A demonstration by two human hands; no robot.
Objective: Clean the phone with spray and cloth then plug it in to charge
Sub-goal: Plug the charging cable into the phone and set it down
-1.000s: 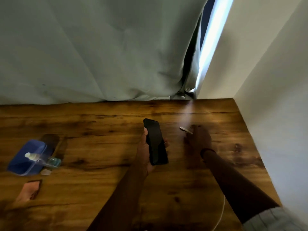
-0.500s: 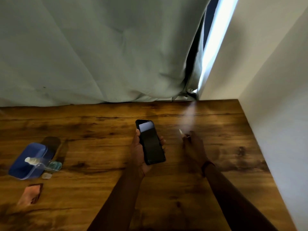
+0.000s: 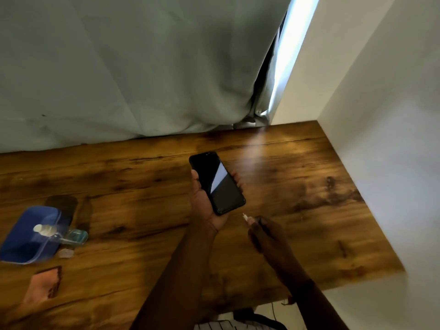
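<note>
Phone (image 3: 217, 183) is held up in the left hand (image 3: 206, 206) so the plug (image 3: 246, 217), pinched by the right hand (image 3: 266, 236), can be pushed in

Your left hand (image 3: 209, 208) holds the phone (image 3: 216, 182) above the middle of the desk (image 3: 142, 186), screen up. Your right hand (image 3: 264, 232) sits just right of and nearer you than the phone, with the charger plug (image 3: 245, 216) at its fingertips, close to the phone's near end but apart from it. Far to your left on the desk, the spray bottle (image 3: 62, 234) lies across a pouch (image 3: 26, 236). The cloth (image 3: 45, 284) lies nearer you than the pouch. A curtain (image 3: 119, 67) hangs behind the desk, and a wall (image 3: 392, 139) stands along its right side.
</note>
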